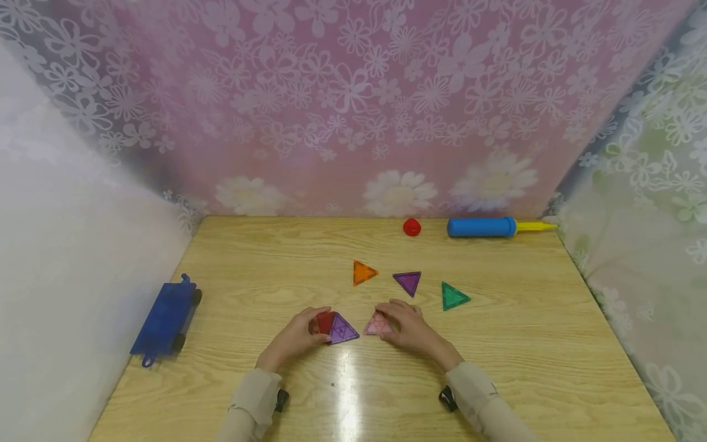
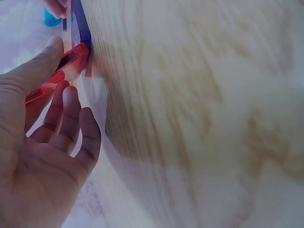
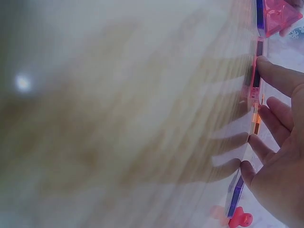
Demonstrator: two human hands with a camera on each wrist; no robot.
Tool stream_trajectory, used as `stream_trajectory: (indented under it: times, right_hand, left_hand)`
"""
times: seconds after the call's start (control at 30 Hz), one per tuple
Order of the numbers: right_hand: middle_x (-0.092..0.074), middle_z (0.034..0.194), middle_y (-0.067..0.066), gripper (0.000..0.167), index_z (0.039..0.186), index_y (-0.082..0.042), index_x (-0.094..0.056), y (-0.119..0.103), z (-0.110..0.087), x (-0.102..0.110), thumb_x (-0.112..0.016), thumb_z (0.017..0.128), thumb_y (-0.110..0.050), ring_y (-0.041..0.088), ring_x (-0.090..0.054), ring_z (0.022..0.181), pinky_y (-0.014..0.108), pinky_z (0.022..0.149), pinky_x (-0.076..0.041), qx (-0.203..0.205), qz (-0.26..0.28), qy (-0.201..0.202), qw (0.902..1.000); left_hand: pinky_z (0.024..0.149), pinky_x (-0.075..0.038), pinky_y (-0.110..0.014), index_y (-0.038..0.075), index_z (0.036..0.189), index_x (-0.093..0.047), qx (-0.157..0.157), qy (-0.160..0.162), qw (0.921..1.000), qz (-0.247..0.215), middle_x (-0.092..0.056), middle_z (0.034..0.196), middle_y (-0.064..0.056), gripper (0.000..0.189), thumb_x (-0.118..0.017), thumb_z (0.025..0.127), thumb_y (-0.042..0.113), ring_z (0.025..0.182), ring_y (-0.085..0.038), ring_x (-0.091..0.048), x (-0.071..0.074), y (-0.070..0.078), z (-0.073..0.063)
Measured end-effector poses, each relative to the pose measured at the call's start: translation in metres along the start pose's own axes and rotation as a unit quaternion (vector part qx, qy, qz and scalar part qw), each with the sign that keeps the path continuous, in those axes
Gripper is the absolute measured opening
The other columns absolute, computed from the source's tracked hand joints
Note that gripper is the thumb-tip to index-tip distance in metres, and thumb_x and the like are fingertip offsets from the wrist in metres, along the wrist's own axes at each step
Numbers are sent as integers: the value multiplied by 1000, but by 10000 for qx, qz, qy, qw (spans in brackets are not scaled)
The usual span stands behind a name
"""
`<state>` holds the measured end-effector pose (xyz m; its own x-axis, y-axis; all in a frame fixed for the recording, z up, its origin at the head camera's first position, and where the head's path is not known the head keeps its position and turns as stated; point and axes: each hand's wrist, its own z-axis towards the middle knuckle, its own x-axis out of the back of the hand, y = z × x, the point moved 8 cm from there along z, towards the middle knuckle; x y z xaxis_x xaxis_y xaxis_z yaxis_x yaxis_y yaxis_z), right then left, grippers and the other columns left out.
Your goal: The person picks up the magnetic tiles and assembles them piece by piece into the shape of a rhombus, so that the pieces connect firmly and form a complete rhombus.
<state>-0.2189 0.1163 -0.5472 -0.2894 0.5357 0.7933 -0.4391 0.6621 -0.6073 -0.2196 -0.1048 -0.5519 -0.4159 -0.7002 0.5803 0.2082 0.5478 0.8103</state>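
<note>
At lower centre, the left hand pinches the red tile, which touches the lilac tile; the right hand pinches the pink tile. Their facing edges are, I think, best left free of fingers.

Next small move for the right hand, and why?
Probably slide the pink triangle left against the light purple triangle: the right hand holds it, a narrow gap seems to separate the pieces, and the left hand grips the red triangle touching the light purple one.
</note>
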Motion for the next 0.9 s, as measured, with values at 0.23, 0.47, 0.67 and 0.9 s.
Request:
stream_trajectory:
  times: [0.23,0.47,0.67,0.9]
  right_hand:
    - [-51,138,13,59,137,-7,-50,5,11,-1,-72,84,-23,35,-36,131,57,101,-23,-180,21,59,9998]
    - [-53,136,8,60,134,-8,-53,8,24,1,-75,82,-26,31,-40,128,55,100,-25,-429,34,207,9989]
    - [-51,138,9,64,136,-9,-51,11,28,-1,-76,81,-28,32,-39,128,55,102,-25,-553,10,127,9984]
    - [-49,139,15,64,136,-3,-50,9,32,1,-73,82,-30,39,-37,127,59,104,-25,-437,46,191,9989]
  left_hand:
    - [70,-48,-21,0,136,-49,24,-163,9998,-118,-58,106,-7,59,-73,84,13,83,-12,-54,-3,3,-1]
    - [68,-46,-22,2,136,-50,49,-157,9999,40,-56,98,-2,59,-74,83,14,80,-12,-50,-3,4,0]
    - [67,-46,-22,2,136,-50,87,-157,9998,33,-55,95,0,60,-74,83,14,79,-11,-50,-2,4,0]
    - [66,-45,-22,3,136,-50,48,-155,9999,42,-55,95,0,60,-74,83,14,78,-11,-49,-3,3,0]
